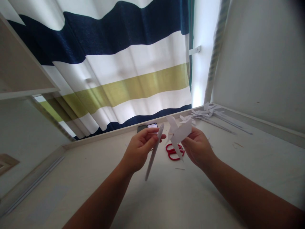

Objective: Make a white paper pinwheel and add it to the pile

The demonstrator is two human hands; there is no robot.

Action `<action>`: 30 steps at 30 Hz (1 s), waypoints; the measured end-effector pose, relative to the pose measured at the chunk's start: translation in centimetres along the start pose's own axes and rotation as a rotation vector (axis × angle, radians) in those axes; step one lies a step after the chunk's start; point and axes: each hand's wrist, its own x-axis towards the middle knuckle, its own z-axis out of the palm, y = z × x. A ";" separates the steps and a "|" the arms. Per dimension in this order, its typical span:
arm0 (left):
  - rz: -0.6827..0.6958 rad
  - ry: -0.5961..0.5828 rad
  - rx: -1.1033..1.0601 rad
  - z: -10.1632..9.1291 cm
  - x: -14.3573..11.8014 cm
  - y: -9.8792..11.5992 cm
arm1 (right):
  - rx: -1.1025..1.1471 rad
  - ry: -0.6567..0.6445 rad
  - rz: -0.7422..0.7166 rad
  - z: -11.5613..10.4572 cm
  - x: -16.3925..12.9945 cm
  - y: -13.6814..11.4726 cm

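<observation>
Pinched between thumb and fingertips, my left hand (138, 149) has a long, thin rolled white paper stick (154, 152), which slants down and away from the fingers toward the tabletop. Fingers are curled closed around its upper part, and the lower end hangs free above the pale table surface (238, 165). My right hand (199, 148) is closed on a folded white paper pinwheel shape (179, 132), gripping it from behind with the pointed flaps sticking up and to the left; I can see the thumb side only partly, so how many fingers bear on it I cannot tell. Stick and pinwheel are near each other but apart, both held up in front of me above the table.

Just behind and below them, red-handled scissors (173, 152) lie flat on the table. Farther back sits a dark phone (148, 127) at the table's edge, below the blue, white and olive striped curtain (119, 63). To the right, a heap of finished white paper pinwheels on sticks (209, 114) lies by the wall.
</observation>
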 end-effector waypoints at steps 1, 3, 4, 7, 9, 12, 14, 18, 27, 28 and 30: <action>-0.012 0.014 -0.012 0.0 0.1 -0.1 | -0.016 -0.004 -0.009 0.0 -0.1 -0.1; -0.030 0.022 -0.041 -0.1 0.1 -0.2 | -0.073 -0.020 -0.025 0.1 -0.2 -0.2; -0.033 0.019 -0.057 -0.1 0.1 -0.2 | -0.108 -0.031 -0.029 0.2 -0.3 -0.3; -0.031 0.008 -0.087 0.1 0.0 -0.2 | -0.205 -0.067 -0.023 0.4 -0.5 -0.5; -0.026 0.010 -0.094 0.3 -0.1 -0.2 | -0.248 -0.075 -0.025 0.6 -0.5 -0.6; -0.024 0.010 -0.091 0.5 -0.1 -0.2 | -0.306 -0.066 -0.015 0.6 -0.6 -0.6; -0.014 0.008 -0.083 0.5 0.2 -0.3 | -0.329 -0.057 -0.019 0.6 -0.6 -0.6; 0.092 0.108 -0.045 -0.6 0.4 -0.3 | -0.337 -0.012 -0.047 0.3 -0.4 -0.2; 0.084 -0.152 0.519 -5.5 -8.5 -3.1 | -0.374 0.189 -0.067 -0.4 0.4 0.2; 0.063 -0.196 0.549 -5.8 -9.8 -3.5 | -0.373 0.192 -0.076 -0.3 0.4 0.2; 0.030 -0.274 0.608 -6.2 -11.7 -4.0 | -0.375 0.204 -0.099 -0.3 0.5 0.2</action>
